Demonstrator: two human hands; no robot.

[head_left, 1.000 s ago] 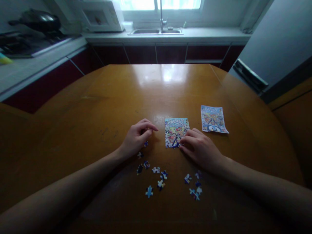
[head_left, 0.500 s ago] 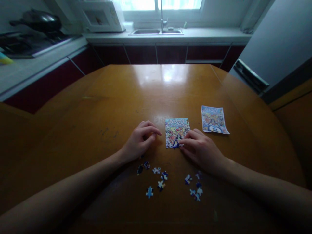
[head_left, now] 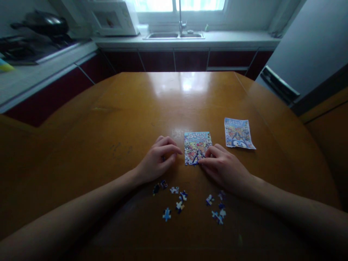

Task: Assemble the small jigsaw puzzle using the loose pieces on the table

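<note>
The flat, multicoloured rectangular jigsaw (head_left: 195, 143) lies on the brown wooden tabletop (head_left: 122, 108) between the left hand (head_left: 156, 162) and right hand (head_left: 226, 167), likely so both can reach it. The left curls loosely beside it; the right's fingertips pinch narrowly at its lower right corner, perhaps steadying it. What either grips, I cannot tell. Small knobbed multicoloured pieces (head_left: 166, 214) lie nearer, seemingly for handiness.

On the desk (head_left: 136, 108), the puzzle (head_left: 193, 143) lies between my left fingers (head_left: 172, 148) and my right fingers (head_left: 211, 160); loose pieces (head_left: 166, 214) lie nearer me, the picture sheet (head_left: 237, 130) farther right, the sink (head_left: 163, 35) well behind.
</note>
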